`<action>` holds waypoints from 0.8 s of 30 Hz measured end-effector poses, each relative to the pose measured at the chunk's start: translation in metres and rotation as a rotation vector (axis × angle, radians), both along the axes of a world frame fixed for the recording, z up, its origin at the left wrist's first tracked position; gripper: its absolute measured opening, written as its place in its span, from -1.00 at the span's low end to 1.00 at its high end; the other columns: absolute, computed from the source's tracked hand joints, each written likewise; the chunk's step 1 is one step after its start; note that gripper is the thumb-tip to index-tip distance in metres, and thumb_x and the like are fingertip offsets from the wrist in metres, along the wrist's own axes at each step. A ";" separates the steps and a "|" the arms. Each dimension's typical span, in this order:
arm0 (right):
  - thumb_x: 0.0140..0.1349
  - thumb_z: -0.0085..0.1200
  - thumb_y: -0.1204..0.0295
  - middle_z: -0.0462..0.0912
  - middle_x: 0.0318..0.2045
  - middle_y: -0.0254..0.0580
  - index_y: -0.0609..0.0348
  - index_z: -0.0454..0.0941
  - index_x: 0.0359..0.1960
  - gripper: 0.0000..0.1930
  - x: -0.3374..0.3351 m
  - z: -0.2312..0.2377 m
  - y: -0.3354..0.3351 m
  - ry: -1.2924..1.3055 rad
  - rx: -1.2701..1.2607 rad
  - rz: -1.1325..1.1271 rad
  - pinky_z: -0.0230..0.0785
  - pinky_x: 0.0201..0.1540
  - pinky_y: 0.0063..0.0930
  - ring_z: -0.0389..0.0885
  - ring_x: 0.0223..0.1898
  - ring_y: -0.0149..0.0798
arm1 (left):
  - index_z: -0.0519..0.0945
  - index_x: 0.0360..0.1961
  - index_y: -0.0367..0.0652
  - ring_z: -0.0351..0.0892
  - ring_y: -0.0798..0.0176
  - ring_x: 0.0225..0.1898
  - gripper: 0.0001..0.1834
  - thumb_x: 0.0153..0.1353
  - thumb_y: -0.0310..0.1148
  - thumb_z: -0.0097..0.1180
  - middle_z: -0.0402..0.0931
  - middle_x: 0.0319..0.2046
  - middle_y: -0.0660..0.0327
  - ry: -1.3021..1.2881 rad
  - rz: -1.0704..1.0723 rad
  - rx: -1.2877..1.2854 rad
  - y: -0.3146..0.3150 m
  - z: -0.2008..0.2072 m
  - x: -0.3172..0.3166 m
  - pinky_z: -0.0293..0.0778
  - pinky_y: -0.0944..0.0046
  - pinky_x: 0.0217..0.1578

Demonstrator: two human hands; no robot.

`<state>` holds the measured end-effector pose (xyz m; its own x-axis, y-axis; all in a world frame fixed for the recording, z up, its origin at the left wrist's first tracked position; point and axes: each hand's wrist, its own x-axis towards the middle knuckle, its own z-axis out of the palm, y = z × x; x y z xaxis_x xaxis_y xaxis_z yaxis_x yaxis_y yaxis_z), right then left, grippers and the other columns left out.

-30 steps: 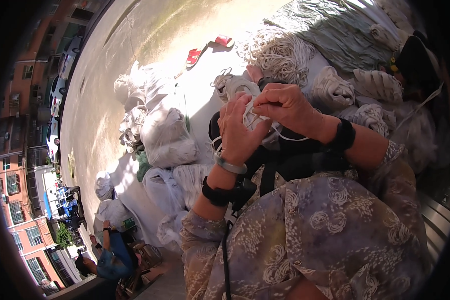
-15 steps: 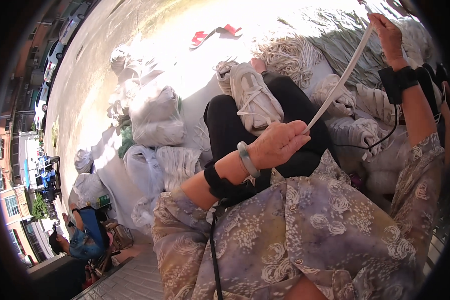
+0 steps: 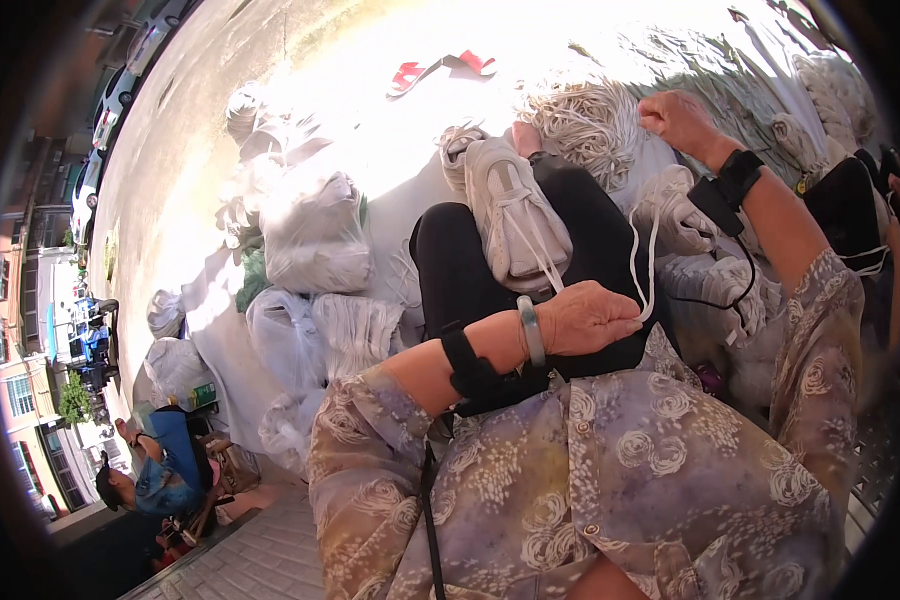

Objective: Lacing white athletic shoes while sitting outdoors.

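Observation:
A white sneaker [image 3: 513, 190] rests on my lap between my black-trousered thighs, its lace ends trailing toward my left wrist. My left hand [image 3: 592, 318], with a pale bangle at the wrist, is closed in a pinch on a white shoelace [image 3: 652, 262]. The lace curves up slackly past my right thigh. Farther out, my right hand [image 3: 682, 122] is closed in a loose fist near a heap of white laces [image 3: 580, 125]; what it grips, if anything, is hidden from view. Bundled white laces [image 3: 675, 210] lie beside my right leg.
Clear plastic bags [image 3: 315, 235] of white material and white bundles [image 3: 355, 330] lie to my left. Red-and-black sandals [image 3: 442, 70] sit on the sunlit ground ahead. Another person [image 3: 165, 470] sits at lower left. A black cable [image 3: 720, 300] runs from my right wrist device.
My right hand has come inward and lower from the far right. The lace, stretched taut between both hands before, now hangs slack. My left hand has dropped slightly and moved right.

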<state>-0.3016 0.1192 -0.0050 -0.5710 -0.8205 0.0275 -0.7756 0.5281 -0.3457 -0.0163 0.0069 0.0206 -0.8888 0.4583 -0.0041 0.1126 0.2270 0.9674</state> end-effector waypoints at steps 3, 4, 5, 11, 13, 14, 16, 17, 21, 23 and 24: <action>0.01 0.10 0.22 0.55 -0.41 -0.02 0.23 0.50 -0.38 -0.69 0.066 -0.009 -0.073 -0.183 0.080 0.220 0.31 -0.27 -0.25 0.52 -0.31 0.01 | 0.42 -0.50 -0.28 0.33 0.03 -0.65 -0.77 0.21 -0.33 -0.05 0.34 -0.70 0.06 0.005 -0.022 0.026 0.003 -0.010 -0.008 0.28 0.21 -0.57; 0.01 0.10 0.14 0.54 -0.32 0.05 0.27 0.46 -0.26 -0.58 0.080 -0.018 -0.093 -0.185 0.002 0.242 0.32 -0.20 -0.24 0.52 -0.23 0.03 | 0.42 -0.51 -0.28 0.34 0.03 -0.65 -0.77 0.21 -0.35 -0.04 0.34 -0.69 0.06 -0.016 -0.013 0.033 0.001 -0.013 -0.009 0.28 0.20 -0.57; 0.02 0.11 0.06 0.54 -0.23 0.11 0.30 0.42 -0.15 -0.47 0.087 -0.027 -0.107 -0.183 -0.069 0.253 0.32 -0.12 -0.24 0.51 -0.15 0.05 | 0.42 -0.53 -0.29 0.36 0.04 -0.64 -0.77 0.20 -0.36 -0.04 0.35 -0.69 0.06 0.009 -0.004 0.052 0.002 -0.015 -0.012 0.29 0.19 -0.57; -0.03 0.09 -0.11 0.52 -0.10 0.07 0.35 0.31 -0.01 -0.24 0.110 -0.033 -0.146 -0.401 0.223 0.092 0.27 0.03 -0.26 0.48 -0.01 -0.02 | 0.41 -0.54 -0.28 0.30 0.15 -0.67 -0.76 0.22 -0.36 -0.05 0.31 -0.72 0.12 -0.048 0.034 0.026 -0.008 0.006 -0.008 0.26 0.23 -0.58; -0.03 0.09 -0.10 0.51 -0.08 0.08 0.35 0.31 0.00 -0.24 0.108 -0.030 -0.153 -0.414 0.260 0.106 0.27 0.03 -0.26 0.47 0.00 -0.03 | 0.41 -0.54 -0.27 0.28 0.21 -0.67 -0.76 0.23 -0.36 -0.06 0.30 -0.72 0.15 -0.071 0.063 0.033 -0.014 0.014 -0.011 0.25 0.25 -0.58; -0.03 0.10 -0.09 0.50 -0.06 0.09 0.36 0.31 0.00 -0.24 0.107 -0.029 -0.155 -0.424 0.295 0.120 0.28 0.03 -0.27 0.47 0.00 -0.03 | 0.41 -0.54 -0.26 0.26 0.26 -0.67 -0.75 0.23 -0.35 -0.07 0.28 -0.73 0.17 -0.093 0.091 0.037 -0.017 0.019 -0.013 0.24 0.27 -0.58; -0.04 0.11 -0.09 0.49 -0.05 0.10 0.36 0.31 0.00 -0.24 0.107 -0.027 -0.159 -0.440 0.328 0.123 0.27 0.04 -0.28 0.46 0.02 -0.03 | 0.41 -0.53 -0.26 0.23 0.35 -0.67 -0.74 0.26 -0.34 -0.10 0.25 -0.73 0.23 -0.143 0.089 0.044 -0.020 0.024 -0.014 0.22 0.31 -0.59; -0.05 0.11 -0.08 0.48 -0.04 0.11 0.36 0.31 0.00 -0.24 0.106 -0.026 -0.160 -0.453 0.355 0.127 0.27 0.05 -0.29 0.45 0.03 -0.03 | 0.40 -0.54 -0.26 0.21 0.37 -0.67 -0.73 0.26 -0.33 -0.10 0.23 -0.73 0.26 -0.156 0.104 0.114 -0.019 0.024 -0.014 0.21 0.32 -0.58; -0.05 0.11 -0.08 0.48 -0.05 0.14 0.37 0.30 0.00 -0.24 0.110 -0.024 -0.158 -0.496 0.344 0.135 0.26 0.06 -0.31 0.44 0.04 -0.02 | 0.36 -0.55 -0.25 0.15 0.37 -0.68 -0.71 0.27 -0.32 -0.10 0.16 -0.74 0.27 -0.087 0.086 0.387 -0.009 0.049 -0.010 0.19 0.33 -0.62; -0.05 0.12 -0.08 0.48 -0.06 0.18 0.38 0.29 0.00 -0.23 0.107 -0.028 -0.153 -0.500 0.319 0.144 0.25 0.07 -0.32 0.42 0.04 0.01 | 0.34 -0.56 -0.25 0.16 0.30 -0.70 -0.72 0.27 -0.33 -0.09 0.16 -0.74 0.24 -0.022 0.070 0.389 -0.009 0.079 -0.015 0.18 0.31 -0.64; -0.05 0.12 -0.08 0.48 -0.06 0.18 0.38 0.29 0.00 -0.23 0.108 -0.028 -0.154 -0.499 0.322 0.150 0.25 0.07 -0.32 0.42 0.04 0.01 | 0.32 -0.57 -0.25 0.17 0.23 -0.72 -0.71 0.26 -0.34 -0.08 0.15 -0.74 0.20 0.043 0.059 0.377 -0.011 0.092 -0.014 0.18 0.30 -0.66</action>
